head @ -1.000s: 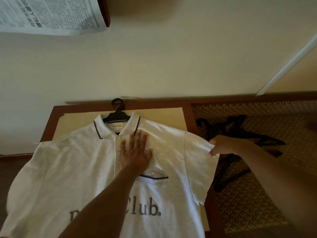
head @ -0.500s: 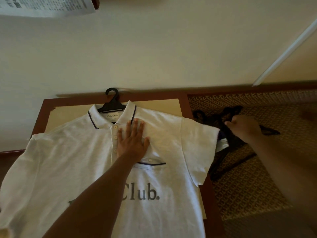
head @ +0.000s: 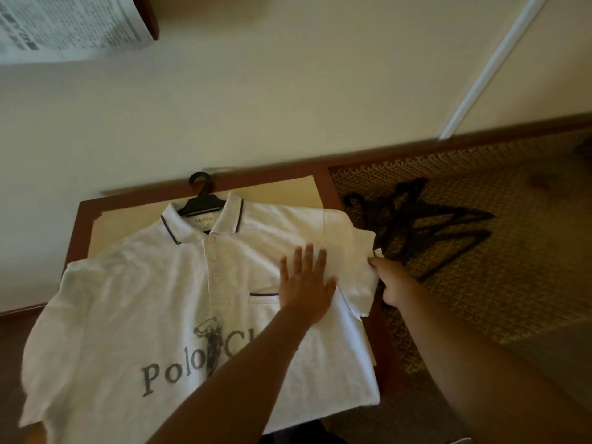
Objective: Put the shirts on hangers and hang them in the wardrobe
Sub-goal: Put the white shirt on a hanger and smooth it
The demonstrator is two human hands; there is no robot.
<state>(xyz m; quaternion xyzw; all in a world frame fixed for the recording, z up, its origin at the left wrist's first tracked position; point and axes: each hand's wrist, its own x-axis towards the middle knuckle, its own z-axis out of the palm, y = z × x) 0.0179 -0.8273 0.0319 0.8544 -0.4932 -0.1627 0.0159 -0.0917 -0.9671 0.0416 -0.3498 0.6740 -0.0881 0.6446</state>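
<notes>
Left hand [head: 306, 291] flat on shirt [head: 160, 299], fingers straight; right hand [head: 392, 283] fingers pinching sleeve [head: 358, 267]

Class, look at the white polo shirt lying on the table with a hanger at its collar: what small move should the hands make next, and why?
Probably tug the sleeve outward to smooth it: the left hand lies flat on the white polo shirt, pinning it, while the right hand pinches the sleeve edge, and the black hanger already sits in the collar.
</notes>
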